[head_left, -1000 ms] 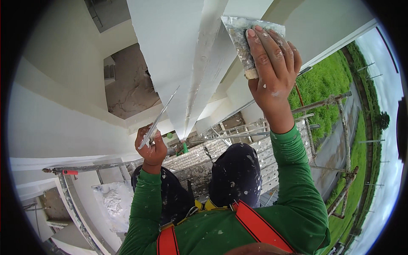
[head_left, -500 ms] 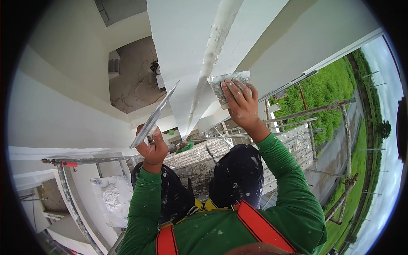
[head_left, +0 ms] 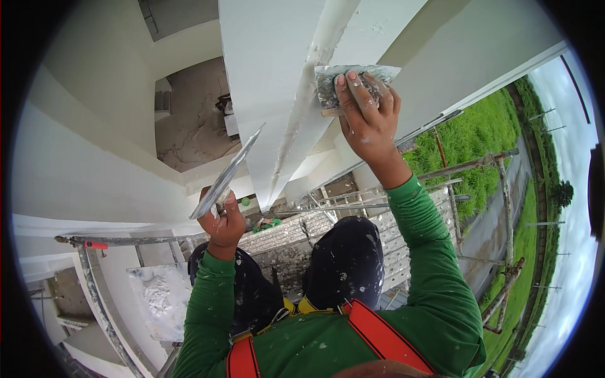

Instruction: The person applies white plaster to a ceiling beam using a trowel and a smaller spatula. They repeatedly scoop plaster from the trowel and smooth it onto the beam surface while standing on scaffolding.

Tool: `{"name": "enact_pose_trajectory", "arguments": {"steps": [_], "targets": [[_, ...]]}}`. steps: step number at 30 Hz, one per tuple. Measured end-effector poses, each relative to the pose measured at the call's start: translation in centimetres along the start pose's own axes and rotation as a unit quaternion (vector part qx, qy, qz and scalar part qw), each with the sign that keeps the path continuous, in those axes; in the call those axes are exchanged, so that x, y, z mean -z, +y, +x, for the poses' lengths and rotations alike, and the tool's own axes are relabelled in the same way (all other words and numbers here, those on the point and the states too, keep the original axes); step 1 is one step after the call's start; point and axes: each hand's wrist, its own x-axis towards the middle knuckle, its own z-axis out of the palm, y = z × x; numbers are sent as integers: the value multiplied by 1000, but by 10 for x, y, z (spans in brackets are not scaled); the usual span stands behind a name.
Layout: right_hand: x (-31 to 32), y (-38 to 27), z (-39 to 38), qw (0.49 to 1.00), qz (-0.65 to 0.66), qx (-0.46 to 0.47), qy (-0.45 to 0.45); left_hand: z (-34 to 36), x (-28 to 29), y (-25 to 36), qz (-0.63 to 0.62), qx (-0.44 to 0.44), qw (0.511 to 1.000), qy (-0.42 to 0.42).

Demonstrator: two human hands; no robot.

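Note:
My right hand [head_left: 368,116] presses a wide, plaster-crusted metal blade [head_left: 328,79] flat against the white wall corner [head_left: 312,69], fingers spread over its back. A rough strip of fresh white plaster runs down that corner edge. My left hand [head_left: 222,222] is lower and to the left, closed on the handle of a second flat metal blade [head_left: 228,171] that tilts up and to the right, away from the wall. Both arms wear green sleeves spattered with white. My dark trousers and orange harness straps [head_left: 378,334] show below.
I stand high on a metal scaffold deck [head_left: 283,239] beside a white building face. Scaffold poles [head_left: 498,189] descend at right above green grass and a road far below. A board smeared with white plaster [head_left: 157,299] lies at lower left. A horizontal pipe [head_left: 126,240] runs left.
My right hand with its blade dropped down the corner, then rose again and now presses higher on the edge. The left hand and its blade stayed almost still.

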Motion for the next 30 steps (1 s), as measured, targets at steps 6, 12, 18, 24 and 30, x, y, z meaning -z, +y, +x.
{"name": "enact_pose_trajectory", "arguments": {"steps": [6, 12, 18, 24, 30], "targets": [[52, -9, 12, 997, 53, -3, -61, -2, 6, -5, 17, -1, 1000, 18], [56, 39, 83, 999, 8, -13, 44, 4, 0, -4, 31, -17, 999, 6], [29, 0, 22, 998, 31, -7, -62, 3, -4, -8, -21, -20, 999, 29], [38, -29, -13, 988, 65, 10, -139, 5, -2, -3, -34, -5, 999, 20], [73, 27, 78, 999, 8, 3, 38, 5, 1, 0, -1, -6, 1000, -2]]}}
